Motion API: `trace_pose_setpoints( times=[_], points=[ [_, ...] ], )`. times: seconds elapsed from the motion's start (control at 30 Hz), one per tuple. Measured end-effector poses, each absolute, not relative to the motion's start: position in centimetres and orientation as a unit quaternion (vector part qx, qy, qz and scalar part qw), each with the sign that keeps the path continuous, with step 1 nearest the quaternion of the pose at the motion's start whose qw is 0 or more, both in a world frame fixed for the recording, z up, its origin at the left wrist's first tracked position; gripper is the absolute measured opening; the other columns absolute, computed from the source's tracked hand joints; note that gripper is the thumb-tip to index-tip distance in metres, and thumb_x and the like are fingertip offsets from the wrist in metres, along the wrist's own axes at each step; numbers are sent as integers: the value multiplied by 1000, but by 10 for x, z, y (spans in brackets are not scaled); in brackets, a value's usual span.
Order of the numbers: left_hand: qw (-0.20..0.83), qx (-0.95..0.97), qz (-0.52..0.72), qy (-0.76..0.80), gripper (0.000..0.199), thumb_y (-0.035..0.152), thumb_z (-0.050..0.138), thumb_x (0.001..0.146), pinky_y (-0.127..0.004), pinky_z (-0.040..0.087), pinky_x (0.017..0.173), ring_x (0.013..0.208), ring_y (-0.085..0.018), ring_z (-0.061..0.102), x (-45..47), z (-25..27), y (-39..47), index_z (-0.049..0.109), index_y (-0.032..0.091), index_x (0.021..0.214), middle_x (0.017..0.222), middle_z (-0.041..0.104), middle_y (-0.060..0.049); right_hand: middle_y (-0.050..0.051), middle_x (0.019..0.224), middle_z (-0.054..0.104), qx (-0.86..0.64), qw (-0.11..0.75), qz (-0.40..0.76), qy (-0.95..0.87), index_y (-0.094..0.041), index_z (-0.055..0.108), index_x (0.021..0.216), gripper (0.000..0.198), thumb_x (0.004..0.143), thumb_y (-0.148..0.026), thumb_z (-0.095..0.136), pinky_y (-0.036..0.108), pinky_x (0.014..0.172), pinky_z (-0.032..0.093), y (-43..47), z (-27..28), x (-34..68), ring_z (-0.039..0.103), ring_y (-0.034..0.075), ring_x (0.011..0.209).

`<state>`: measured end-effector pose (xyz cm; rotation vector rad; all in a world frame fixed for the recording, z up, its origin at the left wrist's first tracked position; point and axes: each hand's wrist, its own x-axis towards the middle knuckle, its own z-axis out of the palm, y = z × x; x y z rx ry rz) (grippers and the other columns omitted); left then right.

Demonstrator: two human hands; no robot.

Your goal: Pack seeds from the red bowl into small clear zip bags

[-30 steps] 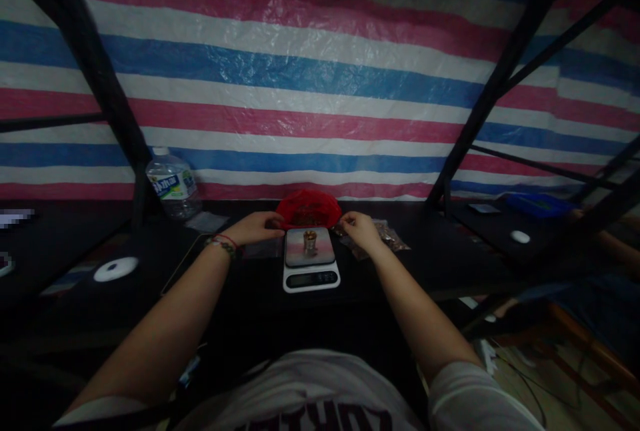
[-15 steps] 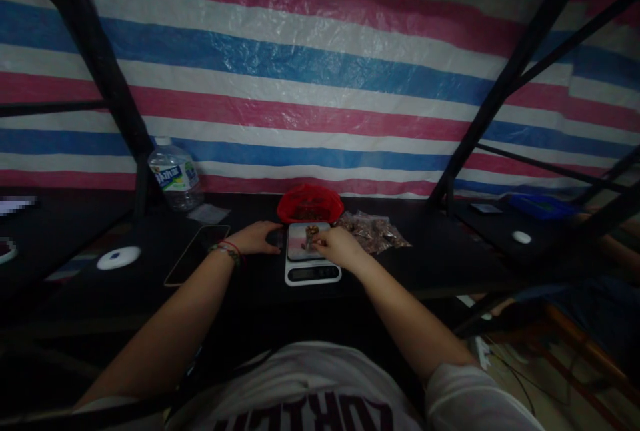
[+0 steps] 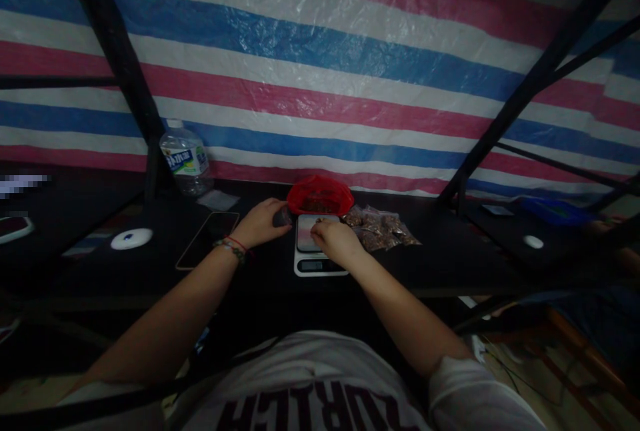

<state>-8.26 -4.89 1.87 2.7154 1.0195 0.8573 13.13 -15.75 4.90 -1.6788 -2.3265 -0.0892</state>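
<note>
Head view: black desk [image 3: 450, 244], striped tarpaulin [image 3: 310, 58] behind. Left hand [image 3: 261, 224] grips a clear bag [image 3: 283, 218] beside the scale [image 3: 305, 236]; right hand [image 3: 336, 242], partly masking it, pinches a mostly hidden cup [image 3: 323, 220]. Red bag [image 3: 320, 186] behind, packets [image 3: 379, 226] right, bottle [image 3: 186, 159] left.

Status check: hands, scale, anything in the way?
Left hand at clear plastic bag. Right hand over digital scale, grip unclear. Display unobstructed; right hand partly blocks platform.

The sheeting [image 3: 320, 51] is glossy plastic — the scale's plate [image 3: 305, 236] shiny metal.
</note>
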Motion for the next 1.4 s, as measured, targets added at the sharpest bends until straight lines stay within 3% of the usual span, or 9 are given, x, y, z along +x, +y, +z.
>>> trace_pose_setpoints(
  times=[0.13, 0.3, 0.43, 0.57, 0.8, 1.03, 1.17, 1.4],
  points=[
    [55, 891, 303, 332, 57, 42, 64, 75, -42, 45, 95, 106, -28, 57, -79, 19, -52, 57, 16, 124, 115, 60, -12, 9, 96, 67, -522, 310, -25, -794, -17, 72, 91, 15, 87, -21, 58, 29, 83, 48, -157, 70, 158, 62, 18, 92],
    [52, 889, 309, 335, 58, 41, 65, 74, -42, 45, 96, 107, -29, 57, -77, 15, -53, 56, 16, 125, 118, 60, -12, 5, 90, 71, -550, 394, -9, -737, -18, 72, 95, 16, 82, -20, 63, 29, 78, 49, -134, 77, 180, 63, 17, 80],
    [55, 892, 301, 333, 57, 43, 64, 74, -43, 45, 97, 108, -29, 57, -74, 12, -54, 56, 17, 124, 119, 61, -12, 6, 94, 73, -603, 370, -12, -707, -18, 73, 94, 16, 82, -23, 62, 31, 82, 48, -89, 71, 186, 65, 19, 86],
    [61, 888, 302, 341, 55, 42, 63, 75, -43, 45, 97, 108, -28, 58, -73, 13, -56, 57, 17, 123, 117, 62, -12, 9, 102, 72, -624, 288, -10, -726, -15, 73, 97, 20, 84, -18, 59, 32, 92, 44, -57, 72, 181, 64, 20, 96],
    [59, 872, 348, 338, 57, 41, 63, 76, -43, 41, 102, 115, -29, 54, -65, 24, -68, 54, 16, 126, 123, 60, -12, 5, 99, 71, -508, 378, 74, -770, -17, 71, 98, 21, 88, -18, 52, 30, 87, 46, -101, 76, 154, 62, 16, 94],
    [55, 884, 355, 300, 59, 41, 64, 75, -42, 41, 103, 116, -28, 54, -53, 37, -95, 52, 16, 128, 124, 59, -12, 4, 102, 71, -431, 293, 178, -834, -18, 73, 95, 22, 85, -12, 54, 30, 92, 45, -122, 75, 138, 63, 16, 100],
    [50, 893, 350, 279, 57, 41, 63, 77, -41, 42, 102, 113, -27, 56, -51, 40, -103, 52, 17, 128, 121, 60, -11, 7, 102, 71, -406, 305, 152, -848, -15, 74, 90, 18, 78, -10, 61, 30, 94, 45, -120, 76, 135, 63, 18, 100],
    [79, 891, 362, 264, 67, 46, 67, 74, -43, 40, 104, 118, -29, 53, -54, 38, -98, 48, 19, 132, 128, 57, -12, 9, 124, 61, -433, 282, 115, -848, -19, 72, 103, 30, 73, -16, 69, 37, 103, 39, -126, 81, 135, 55, 21, 116]
  ],
)
